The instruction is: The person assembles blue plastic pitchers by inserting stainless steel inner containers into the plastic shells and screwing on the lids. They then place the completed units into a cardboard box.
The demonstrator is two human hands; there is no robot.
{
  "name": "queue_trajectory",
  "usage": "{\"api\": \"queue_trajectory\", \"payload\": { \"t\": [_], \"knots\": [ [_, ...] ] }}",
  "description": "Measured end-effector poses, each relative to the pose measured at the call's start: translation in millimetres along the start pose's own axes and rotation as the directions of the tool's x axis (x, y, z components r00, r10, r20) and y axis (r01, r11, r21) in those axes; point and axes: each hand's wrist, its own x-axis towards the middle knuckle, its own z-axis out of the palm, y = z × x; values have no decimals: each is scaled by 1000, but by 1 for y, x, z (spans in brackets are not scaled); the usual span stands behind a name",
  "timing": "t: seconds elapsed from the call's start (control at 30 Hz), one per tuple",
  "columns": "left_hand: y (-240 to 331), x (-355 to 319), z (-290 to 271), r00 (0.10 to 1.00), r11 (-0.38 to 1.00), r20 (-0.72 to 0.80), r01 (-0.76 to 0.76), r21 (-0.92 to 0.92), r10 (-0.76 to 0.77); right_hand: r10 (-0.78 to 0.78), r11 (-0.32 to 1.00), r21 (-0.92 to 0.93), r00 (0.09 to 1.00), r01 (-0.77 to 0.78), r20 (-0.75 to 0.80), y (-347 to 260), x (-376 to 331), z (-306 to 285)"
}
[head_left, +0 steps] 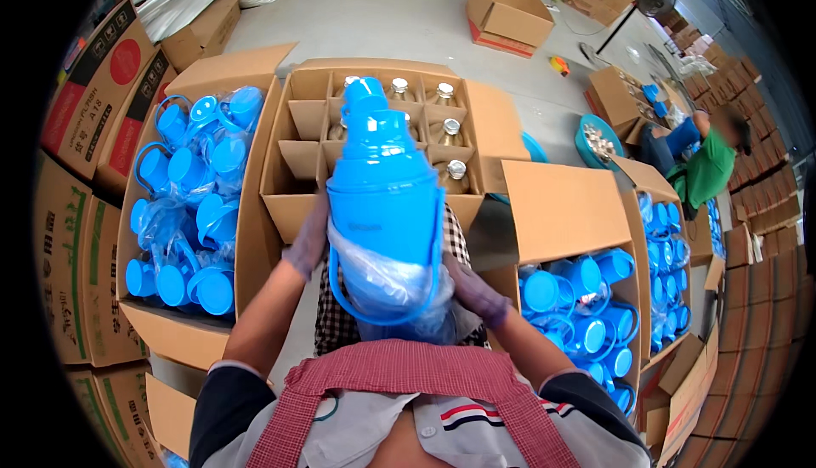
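The person holds a blue plastic flask upright in front of the chest, between both hands. The left hand, in a greyish glove, presses flat against the flask's left side near its lower half. The right hand, gloved the same way, grips the lower right side, where a clear plastic bag is bunched around the flask's base. A blue carrying handle loops down around that bag. So the hands are apart, clamped on the flask from either side.

Just beyond the hands, behind the flask, stands an open divided carton. Some of its far cells hold glass liners with metal caps; the near cells to the left look empty. To the left of the left hand an open box is packed with bagged blue lids and handles. To the right of the right hand another open box holds blue cups or bases in plastic wrap. Farther right, well apart from the hands, another person in a green top sits among more cartons. Stacked printed cartons line the far left, on the concrete floor.
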Motion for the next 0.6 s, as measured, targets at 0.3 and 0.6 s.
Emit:
{"api": "queue_trajectory", "payload": {
  "t": [0.3,0.6],
  "knots": [
    [94,94,61,993,963,-80,-61,262,84,-627,704,104,685,702,-371,-116,86,-76],
    [79,197,37,973,975,51,224,6,-224,-734,673,-209,675,710,-71,-151,161,-87]
  ]
}}
